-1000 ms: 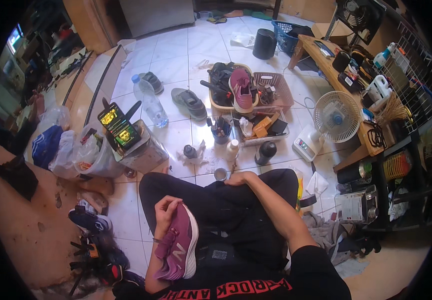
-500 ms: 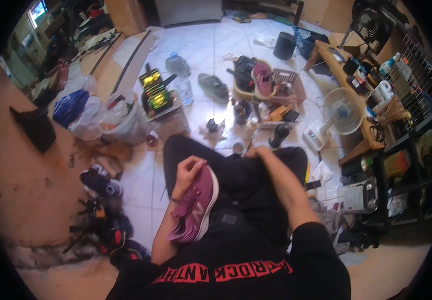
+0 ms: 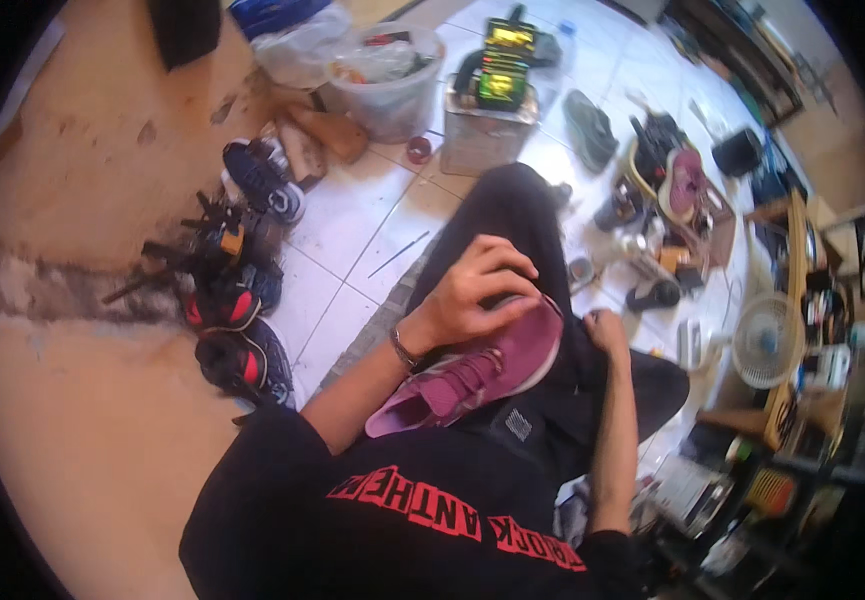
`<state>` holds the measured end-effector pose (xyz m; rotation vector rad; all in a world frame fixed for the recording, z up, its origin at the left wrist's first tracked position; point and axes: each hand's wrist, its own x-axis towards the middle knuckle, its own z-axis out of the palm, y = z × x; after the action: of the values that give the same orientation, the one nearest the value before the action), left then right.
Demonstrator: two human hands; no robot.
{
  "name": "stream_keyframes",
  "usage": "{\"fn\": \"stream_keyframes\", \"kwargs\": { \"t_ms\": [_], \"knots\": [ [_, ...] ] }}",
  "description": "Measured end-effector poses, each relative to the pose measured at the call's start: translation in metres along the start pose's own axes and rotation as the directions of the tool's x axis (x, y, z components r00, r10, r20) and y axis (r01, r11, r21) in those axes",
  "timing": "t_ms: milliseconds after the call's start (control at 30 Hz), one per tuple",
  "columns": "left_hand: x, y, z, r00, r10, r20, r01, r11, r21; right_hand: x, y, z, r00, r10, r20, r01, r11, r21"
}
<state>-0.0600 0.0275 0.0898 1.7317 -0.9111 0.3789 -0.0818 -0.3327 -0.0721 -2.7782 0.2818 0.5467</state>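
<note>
A maroon sneaker [image 3: 482, 375] with a pale sole lies across my lap, its toe pointing up and right and its opening near my left forearm. My left hand [image 3: 472, 290] is curled over the toe end, with bent fingertips and thumb at its upper edge. My right hand [image 3: 607, 332] is closed beside my right thigh, apart from the sneaker. What its fingers hold, if anything, is hidden. A matching maroon sneaker [image 3: 684, 182] sits on a yellowish basin farther off to the right. A small cup [image 3: 580, 270] stands on the floor beyond my right hand.
Dark shoes [image 3: 262, 182] and several others line the left wall. Beyond my knee are a clear box [image 3: 482, 135] with a shiny yellow-green object on it and a white bucket [image 3: 392, 100]. A grey-green shoe [image 3: 589, 130] lies farther away. A fan [image 3: 767, 340] stands right.
The view has swung left, bringing the wall shoes closer. My left hand has loosened from a tight pinch to a wider curl at the sneaker's toe. My right hand has drawn back toward my thigh.
</note>
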Motion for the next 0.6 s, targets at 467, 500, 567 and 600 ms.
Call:
{"fn": "stream_keyframes", "kwargs": {
  "t_ms": [467, 500, 567, 600],
  "knots": [
    [-0.127, -0.221, -0.001, 0.657, -0.673, -0.339, 0.732, 0.462, 0.501, 0.006, -0.015, -0.009, 1.0, -0.007, 0.008, 0.005, 0.962, 0.274],
    [-0.128, -0.221, 0.004, 0.675, -0.634, -0.378, 0.715, 0.434, 0.549, 0.003, -0.017, -0.012, 0.995, -0.086, -0.054, 0.097, 0.968, 0.233],
    [-0.127, -0.223, 0.007, 0.642, -0.67, -0.374, 0.741, 0.414, 0.529, -0.005, -0.027, -0.018, 0.995, -0.05, -0.085, 0.067, 0.977, 0.203],
    [-0.128, -0.224, 0.007, 0.628, -0.686, -0.367, 0.747, 0.401, 0.53, -0.011, -0.032, -0.023, 0.992, -0.049, -0.112, 0.075, 0.967, 0.242]
  ]
}}
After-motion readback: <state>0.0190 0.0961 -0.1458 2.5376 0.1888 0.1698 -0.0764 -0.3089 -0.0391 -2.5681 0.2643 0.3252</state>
